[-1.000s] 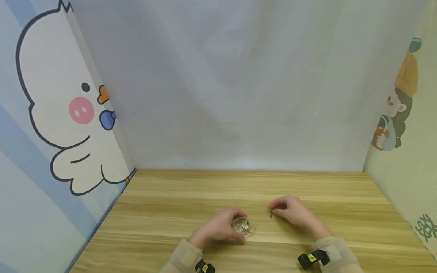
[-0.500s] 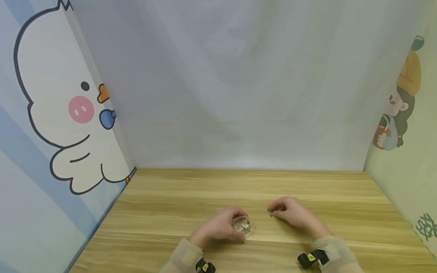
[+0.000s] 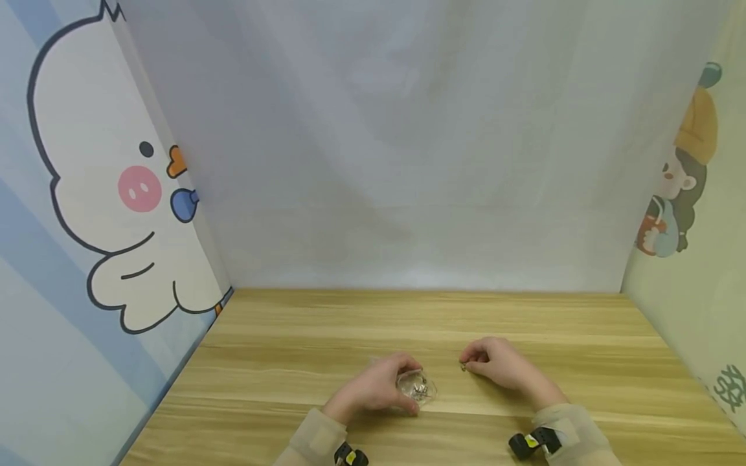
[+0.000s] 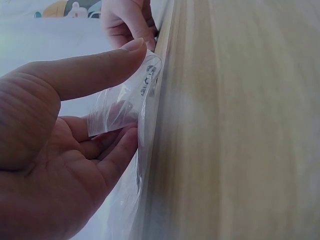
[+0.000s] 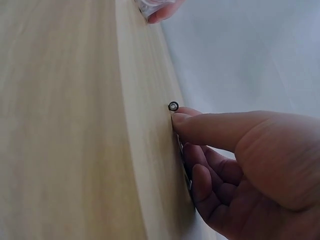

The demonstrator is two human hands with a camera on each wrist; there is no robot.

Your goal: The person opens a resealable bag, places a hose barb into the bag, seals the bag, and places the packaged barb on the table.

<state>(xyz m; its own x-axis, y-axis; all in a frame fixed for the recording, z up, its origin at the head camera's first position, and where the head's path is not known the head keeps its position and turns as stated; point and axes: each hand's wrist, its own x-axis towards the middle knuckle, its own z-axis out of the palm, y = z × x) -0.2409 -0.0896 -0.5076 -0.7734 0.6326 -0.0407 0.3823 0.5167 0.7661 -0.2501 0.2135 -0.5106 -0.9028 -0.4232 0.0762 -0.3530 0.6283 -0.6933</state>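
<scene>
In the head view my left hand [image 3: 379,387] grips a small clear zip bag [image 3: 428,392] with several tiny metal pieces [image 3: 418,391] inside. The left wrist view shows the bag [image 4: 125,102] between the thumb and the curled fingers, its small dark pieces [image 4: 147,80] near the thumb tip. To the right of the bag, low over the table, my right hand [image 3: 501,366] pinches a tiny metal piece [image 3: 463,366] between thumb and forefinger. Up close in the right wrist view, the piece [image 5: 173,106] shows a round, dark-rimmed end with a bright centre; the fingers hide the rest.
The wooden table [image 3: 350,317] lies under both hands. A pale grey curtain [image 3: 408,162] hangs behind its far edge, with cartoon-printed panels at left and right. A small black camera sits on each wrist.
The metal piece shows less below the right fingertips than a second ago, and the right hand has shifted very slightly. My left hand and the bag have stayed in place.
</scene>
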